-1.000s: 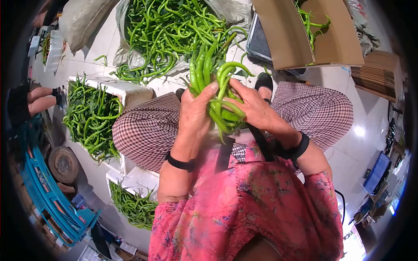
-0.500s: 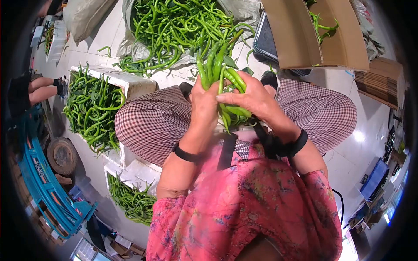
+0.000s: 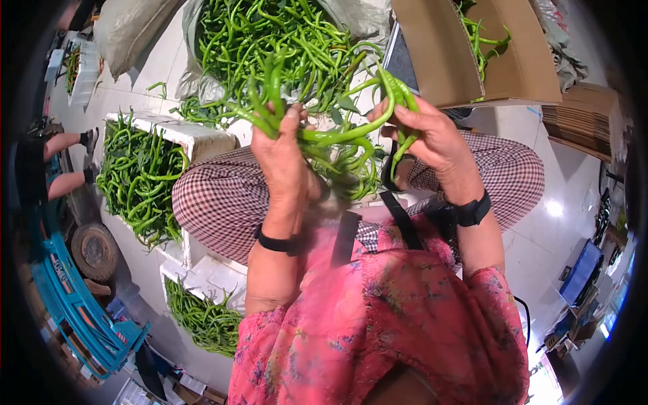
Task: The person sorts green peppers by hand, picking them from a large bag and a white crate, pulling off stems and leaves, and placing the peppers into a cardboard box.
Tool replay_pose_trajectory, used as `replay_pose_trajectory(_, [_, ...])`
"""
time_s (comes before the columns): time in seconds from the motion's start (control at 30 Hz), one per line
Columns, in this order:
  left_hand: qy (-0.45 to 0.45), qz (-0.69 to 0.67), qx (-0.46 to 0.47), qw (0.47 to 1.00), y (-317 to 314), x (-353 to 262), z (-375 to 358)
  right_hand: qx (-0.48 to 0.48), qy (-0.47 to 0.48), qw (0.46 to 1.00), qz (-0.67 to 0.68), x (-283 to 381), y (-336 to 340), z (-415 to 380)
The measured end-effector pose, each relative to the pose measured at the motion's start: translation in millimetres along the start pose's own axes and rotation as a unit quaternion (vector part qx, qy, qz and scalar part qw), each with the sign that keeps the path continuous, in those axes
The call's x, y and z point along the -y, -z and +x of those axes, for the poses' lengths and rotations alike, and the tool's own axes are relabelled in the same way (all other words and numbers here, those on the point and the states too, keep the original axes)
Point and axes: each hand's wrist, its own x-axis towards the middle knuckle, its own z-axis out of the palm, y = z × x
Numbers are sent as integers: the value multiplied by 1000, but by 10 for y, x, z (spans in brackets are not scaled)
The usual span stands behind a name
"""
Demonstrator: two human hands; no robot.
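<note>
Left hand (image 3: 282, 158), clamped around a small bunch of long green chili peppers (image 3: 275, 84), tips pointing up and away from the body. Right hand (image 3: 442, 138), thumb and fingers closed on a smaller lot of curved green chilies (image 3: 398, 101), near the cardboard box side. Just changed: from nearly touching over one shared cluster to clearly apart, with separate lots in each. Meaning for the work, as a judgement: handful now being divided, still in hand rather than set down. One long bent pepper (image 3: 354, 135) bridging the gap (no telling which hand bears more of it). More chilies (image 3: 361, 169) below and between, blurred; cannot tell whether hanging from the grip or lying lower down. Main heap (image 3: 270, 40) just beyond the hands, spilling from the mouth of an open woven sack (image 3: 370, 17) onto pale floor tiles. To the right, open cardboard box (image 3: 520, 74), a few chilies inside. To the left, white foam box (image 3: 206, 142) packed with chilies and leaves, plus another white foam box (image 3: 212, 273) nearer the body, also holding chilies. Far left, another person's bare legs (image 3: 64, 142), well apart from both hands.
</note>
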Motion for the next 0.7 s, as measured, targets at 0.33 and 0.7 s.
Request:
replay_pose_trajectory(0.33, [-163, 268, 56, 948, 0, 327, 30, 25, 72, 974, -214, -75, -523, 39])
replay_pose_trajectory(0.7, [57, -24, -17, 998, 120, 279, 163, 78, 30, 950, 300, 232, -113, -84])
